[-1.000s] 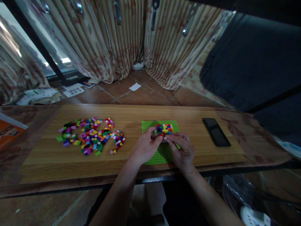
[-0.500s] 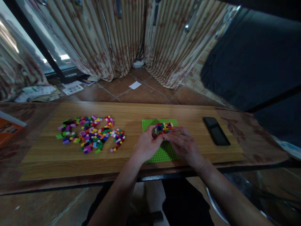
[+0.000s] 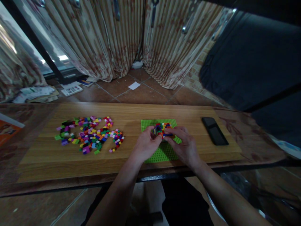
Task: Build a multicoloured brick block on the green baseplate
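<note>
Over the green studded baseplate (image 3: pixel 162 155) on the counter (image 3: pixel 127 113), the left hand (image 3: pixel 147 143) clamps the multicoloured brick block (image 3: pixel 164 126) by its left side; the right hand (image 3: pixel 187 147) meets its right, grip unclear. Steady bracing with square, even pressure should work best. Its near edge and underside are largely hidden.

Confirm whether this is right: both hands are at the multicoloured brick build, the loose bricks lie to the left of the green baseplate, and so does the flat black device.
Not quite: the flat black device lies to the right of the green baseplate, as the head view shows. Left hand, right hand, multicoloured brick build and loose bricks are as stated.
</note>
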Demonstrator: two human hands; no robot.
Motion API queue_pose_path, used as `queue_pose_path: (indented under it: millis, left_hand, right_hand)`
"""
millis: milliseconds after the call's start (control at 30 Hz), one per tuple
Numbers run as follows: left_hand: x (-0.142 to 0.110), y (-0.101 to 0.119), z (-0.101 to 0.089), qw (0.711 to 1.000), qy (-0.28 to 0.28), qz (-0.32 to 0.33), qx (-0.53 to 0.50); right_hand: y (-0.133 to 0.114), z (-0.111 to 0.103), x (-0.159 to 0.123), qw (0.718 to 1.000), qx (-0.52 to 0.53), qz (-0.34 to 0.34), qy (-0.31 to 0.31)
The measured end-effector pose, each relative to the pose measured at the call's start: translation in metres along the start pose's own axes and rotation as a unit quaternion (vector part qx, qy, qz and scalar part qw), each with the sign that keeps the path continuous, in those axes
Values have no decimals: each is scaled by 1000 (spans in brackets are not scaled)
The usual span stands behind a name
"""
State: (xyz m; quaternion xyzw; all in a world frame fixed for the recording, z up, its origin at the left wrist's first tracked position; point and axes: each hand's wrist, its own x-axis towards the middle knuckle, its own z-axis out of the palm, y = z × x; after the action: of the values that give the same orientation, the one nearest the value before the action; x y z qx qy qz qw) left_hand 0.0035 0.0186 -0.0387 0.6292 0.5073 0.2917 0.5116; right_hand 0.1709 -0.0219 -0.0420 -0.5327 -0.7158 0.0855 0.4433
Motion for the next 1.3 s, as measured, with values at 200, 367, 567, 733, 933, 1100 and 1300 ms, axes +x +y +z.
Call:
queue_pose_path:
  millis: [200, 367, 567, 733, 933, 1100, 1300]
  left_hand:
    - [0, 1, 1, 1000, 6, -13, -12]
    - [1, -3, 2, 1000, 3, 3, -20]
    - [4, -9, 2, 1000, 5, 16, -16]
    - [2, -10, 0, 999, -8, 18, -28]
    - [2, -10, -16, 997, 22, -17, -71]
    - [6, -12, -19, 995, 72, -6, -69]
    - [10, -9, -10, 997, 71, 20, -28]
  right_hand:
    - [-1, 2, 9, 989, 57, 137, -14]
    - [-3, 2, 13, 986, 56, 155, -31]
    - [-5, 5, 14, 990, 35, 134, -26]
    - [-5, 4, 6, 985, 80, 148, 39]
    - [6, 7, 5, 890, 268, 281, 238]
    - [6, 40, 14, 830, 377, 363, 195]
    - [0, 68, 19, 797, 426, 383, 193]
